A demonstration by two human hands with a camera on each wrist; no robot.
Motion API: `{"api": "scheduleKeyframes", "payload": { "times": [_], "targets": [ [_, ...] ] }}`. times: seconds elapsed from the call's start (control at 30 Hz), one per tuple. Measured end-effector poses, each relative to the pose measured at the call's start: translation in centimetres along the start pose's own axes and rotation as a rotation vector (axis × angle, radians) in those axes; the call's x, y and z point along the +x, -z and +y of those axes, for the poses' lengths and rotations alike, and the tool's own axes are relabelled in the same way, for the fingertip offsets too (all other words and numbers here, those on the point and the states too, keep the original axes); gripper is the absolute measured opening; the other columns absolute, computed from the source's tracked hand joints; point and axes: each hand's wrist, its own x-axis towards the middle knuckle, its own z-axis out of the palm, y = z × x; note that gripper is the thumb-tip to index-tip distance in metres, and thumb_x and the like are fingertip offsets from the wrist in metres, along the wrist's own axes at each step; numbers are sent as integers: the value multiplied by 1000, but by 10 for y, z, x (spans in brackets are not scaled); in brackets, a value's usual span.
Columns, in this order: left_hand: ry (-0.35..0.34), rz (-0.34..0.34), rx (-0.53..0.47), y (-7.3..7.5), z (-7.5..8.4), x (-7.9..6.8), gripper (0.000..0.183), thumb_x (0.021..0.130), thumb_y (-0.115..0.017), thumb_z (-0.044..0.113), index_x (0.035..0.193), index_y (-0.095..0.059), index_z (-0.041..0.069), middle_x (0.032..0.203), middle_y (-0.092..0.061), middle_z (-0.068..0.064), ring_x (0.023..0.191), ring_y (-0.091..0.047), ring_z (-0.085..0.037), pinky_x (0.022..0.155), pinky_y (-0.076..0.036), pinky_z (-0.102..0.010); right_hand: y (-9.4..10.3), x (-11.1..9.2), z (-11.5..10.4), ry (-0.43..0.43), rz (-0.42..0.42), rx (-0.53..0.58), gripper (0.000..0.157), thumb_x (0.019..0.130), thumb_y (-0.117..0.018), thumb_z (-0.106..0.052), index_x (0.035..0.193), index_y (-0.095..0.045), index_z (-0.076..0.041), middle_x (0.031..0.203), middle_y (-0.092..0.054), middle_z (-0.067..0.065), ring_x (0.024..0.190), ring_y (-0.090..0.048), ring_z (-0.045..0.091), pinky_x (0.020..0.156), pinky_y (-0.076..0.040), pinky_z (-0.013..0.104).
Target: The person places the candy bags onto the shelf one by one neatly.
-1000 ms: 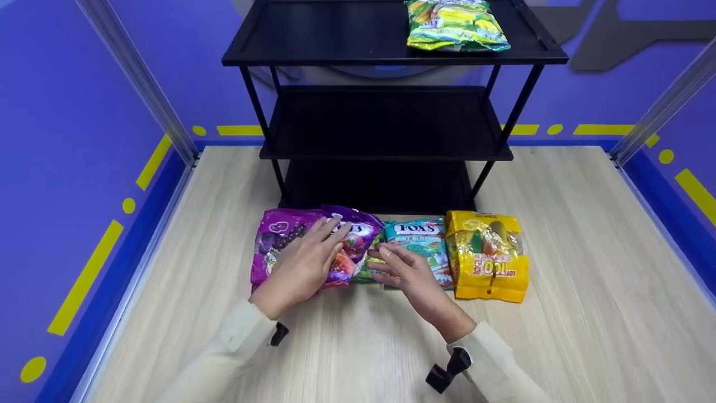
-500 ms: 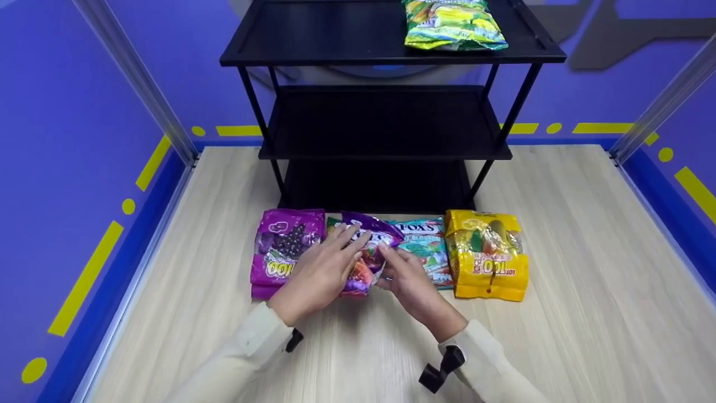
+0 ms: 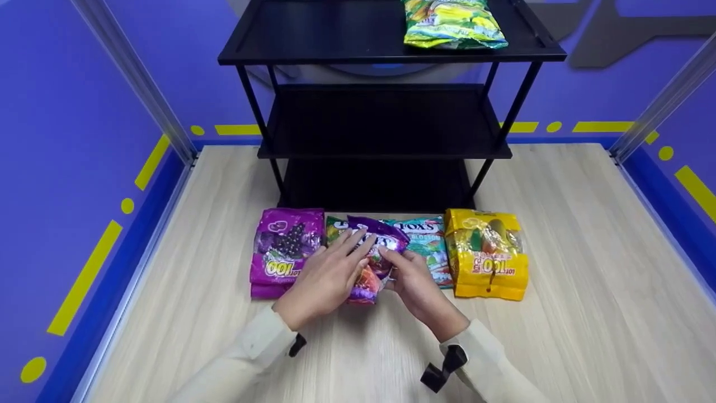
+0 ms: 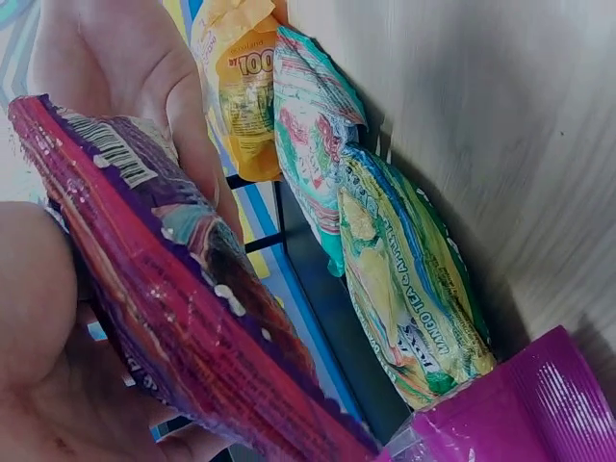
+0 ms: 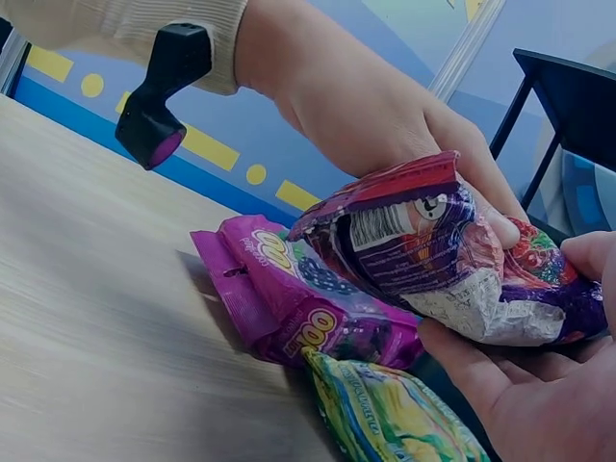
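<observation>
A dark purple Fox's candy bag (image 3: 366, 284) with red fruit artwork lies tilted between the two hands. Its barcode side faces the right wrist camera. My left hand (image 3: 324, 274) rests on the bag's top face with fingers extended. At the right edge, my right hand (image 3: 417, 285) grips it, thumb above and fingers underneath. Partly covered behind it is a green-yellow mango candy bag (image 4: 399, 279). A magenta grape gummy bag (image 3: 288, 243) sits left of it, and a teal Fox's mint bag (image 3: 430, 243) to the right.
A yellow gummy bag (image 3: 492, 274) stands at the row's right end. Behind the row rises a black three-tier shelf (image 3: 386, 120), with another green-yellow candy bag (image 3: 453, 25) on its top tier. Blue walls (image 3: 84, 168) enclose the wooden table (image 3: 587, 280).
The dark purple bag has shifted right with the left hand, off the magenta bag and over the mango bag. The right hand, earlier loose beside it, now grips its right edge.
</observation>
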Motion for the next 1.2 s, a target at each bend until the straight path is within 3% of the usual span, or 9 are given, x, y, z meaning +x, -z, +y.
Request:
{"api": "scheduleKeyframes", "payload": {
  "times": [0.13, 0.33, 0.53, 0.67, 0.83, 0.93, 1.07, 1.2],
  "targets": [
    [-8, -1, -25, 0, -1, -2, 52, 105, -28, 44, 154, -19, 33, 162, -21, 1, 149, -22, -27, 116, -26, -60, 1, -1, -1, 3, 7, 19, 51, 98, -54, -37, 132, -44, -1, 119, -60, 11, 98, -64, 17, 83, -60, 33],
    [-17, 64, -101, -3, -7, -3, 59, 101, -37, 51, 155, -19, 32, 164, -14, 0, 150, -19, -26, 116, -25, -61, 5, -3, -5, 9, 18, 64, 47, 99, -52, -31, 135, -43, -2, 122, -61, 11, 98, -65, 17, 82, -59, 32],
    [7, 109, -241, -2, -19, -5, 68, 98, -38, 58, 156, -15, 30, 164, -10, 7, 150, -17, -22, 118, -22, -57, 10, -3, -11, 13, 1, 106, 48, 99, -51, -30, 137, -41, -3, 125, -60, 11, 99, -67, 19, 82, -60, 35],
    [40, 132, -366, -2, -26, -5, 68, 99, -38, 57, 156, -15, 29, 163, -15, 4, 149, -20, -24, 120, -23, -52, 12, -4, -14, 13, 29, 142, 46, 99, -51, -27, 136, -41, -3, 124, -60, 10, 100, -66, 18, 83, -60, 36],
    [120, 118, -537, -6, -32, -7, 66, 99, -42, 52, 155, -22, 24, 162, -21, -5, 147, -24, -31, 119, -22, -55, 15, -3, -18, 19, 61, 201, 44, 99, -51, -24, 136, -41, -5, 127, -59, 10, 106, -64, 19, 91, -57, 37],
    [160, 93, -679, -10, -34, -7, 64, 99, -45, 50, 153, -27, 23, 158, -29, -11, 141, -36, -35, 114, -33, -55, 16, -3, -20, 33, 68, 223, 41, 99, -50, -23, 135, -43, -5, 125, -61, 10, 105, -64, 19, 90, -57, 35],
    [184, 46, -909, -15, -34, -7, 63, 99, -50, 46, 151, -31, 16, 150, -40, -19, 129, -51, -39, 104, -48, -47, 16, -2, -22, 59, 67, 250, 37, 99, -48, -22, 132, -47, -4, 120, -64, 8, 104, -65, 18, 91, -56, 31],
    [182, 21, -1053, -20, -33, -6, 66, 97, -55, 40, 149, -33, 6, 144, -46, -24, 124, -56, -37, 101, -51, -39, 17, -2, -23, 68, 69, 258, 36, 100, -48, -22, 130, -49, -3, 116, -66, 7, 102, -66, 18, 91, -56, 31]
  ]
}}
